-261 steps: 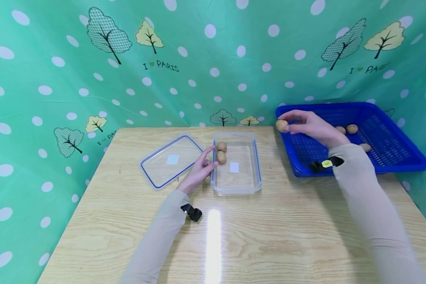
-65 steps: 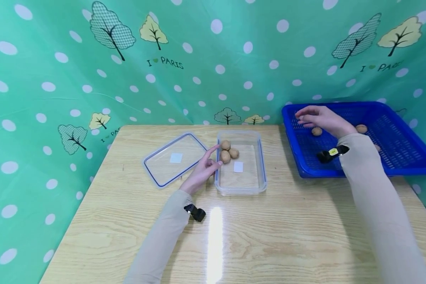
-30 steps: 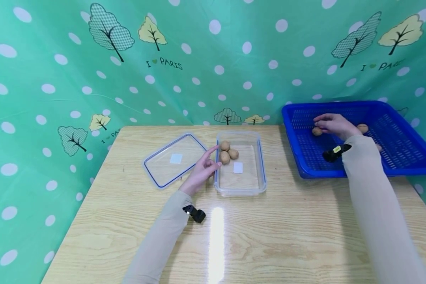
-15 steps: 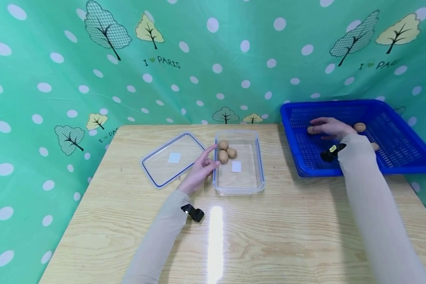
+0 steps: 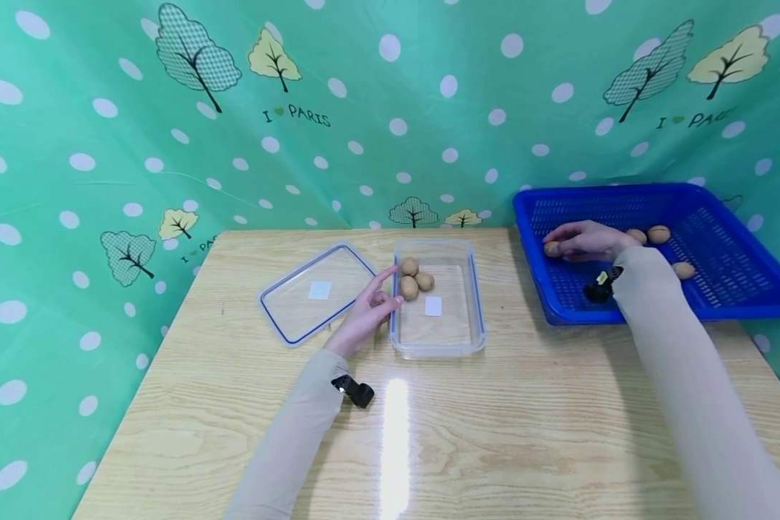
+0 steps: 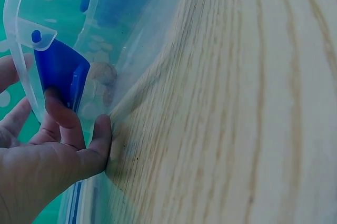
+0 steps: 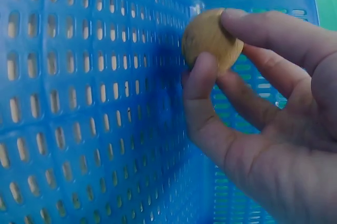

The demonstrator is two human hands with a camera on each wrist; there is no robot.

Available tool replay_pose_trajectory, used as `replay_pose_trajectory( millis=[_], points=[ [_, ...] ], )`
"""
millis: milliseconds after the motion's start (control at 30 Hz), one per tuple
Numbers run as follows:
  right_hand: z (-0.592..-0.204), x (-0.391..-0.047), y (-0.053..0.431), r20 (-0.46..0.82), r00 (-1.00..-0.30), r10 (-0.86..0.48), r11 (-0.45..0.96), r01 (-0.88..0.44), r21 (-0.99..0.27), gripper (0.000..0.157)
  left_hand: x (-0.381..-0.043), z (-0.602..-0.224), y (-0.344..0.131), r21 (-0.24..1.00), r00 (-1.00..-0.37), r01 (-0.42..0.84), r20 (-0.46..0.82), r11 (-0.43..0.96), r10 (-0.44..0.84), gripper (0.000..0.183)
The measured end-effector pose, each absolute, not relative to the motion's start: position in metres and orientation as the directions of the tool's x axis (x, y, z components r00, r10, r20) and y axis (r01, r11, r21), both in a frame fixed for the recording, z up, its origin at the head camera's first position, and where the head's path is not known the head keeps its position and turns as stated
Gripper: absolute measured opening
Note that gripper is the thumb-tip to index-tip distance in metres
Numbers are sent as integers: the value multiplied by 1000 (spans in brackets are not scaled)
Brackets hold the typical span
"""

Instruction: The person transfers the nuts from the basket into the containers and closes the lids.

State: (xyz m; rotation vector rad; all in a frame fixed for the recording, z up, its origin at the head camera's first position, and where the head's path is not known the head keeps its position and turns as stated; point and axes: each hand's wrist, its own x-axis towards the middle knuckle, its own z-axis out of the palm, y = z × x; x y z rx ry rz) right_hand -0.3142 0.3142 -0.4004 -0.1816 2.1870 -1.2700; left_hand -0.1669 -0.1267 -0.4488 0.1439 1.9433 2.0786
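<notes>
My right hand (image 5: 588,240) is low inside the blue plastic basket (image 5: 624,313), pinching a walnut (image 7: 208,38) between thumb and fingertips near the basket's left side. That walnut is partly covered by my fingers in the head view. My left hand (image 5: 367,307) rests at the left side of a clear plastic food container (image 5: 437,349), index finger and thumb along the rim. In the left wrist view, other fingers bend against the outer wall beside a blue clip (image 6: 63,74). Three walnuts (image 5: 409,288) lie together in the container's back left part.
More walnuts (image 5: 684,269) lie in the basket, to the right of my hand. A clear lid (image 5: 299,307) with a blue seal lies left of the container on the wooden table (image 5: 481,433). A green patterned cloth (image 5: 338,87) hangs behind.
A third walnut has joined the two in the container. My right hand went back into the basket, gripped another walnut and shifted it left. My left hand stayed at the container.
</notes>
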Motion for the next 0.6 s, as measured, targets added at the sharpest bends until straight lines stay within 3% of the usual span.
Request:
replay_pose_trajectory(
  millis=[600],
  points=[
    [-377, -305, 308, -270, -889, -370, 410, 105, -906, 33, -166, -450, -127, 991, -958, -132, -129, 6, 257, 62]
  ],
)
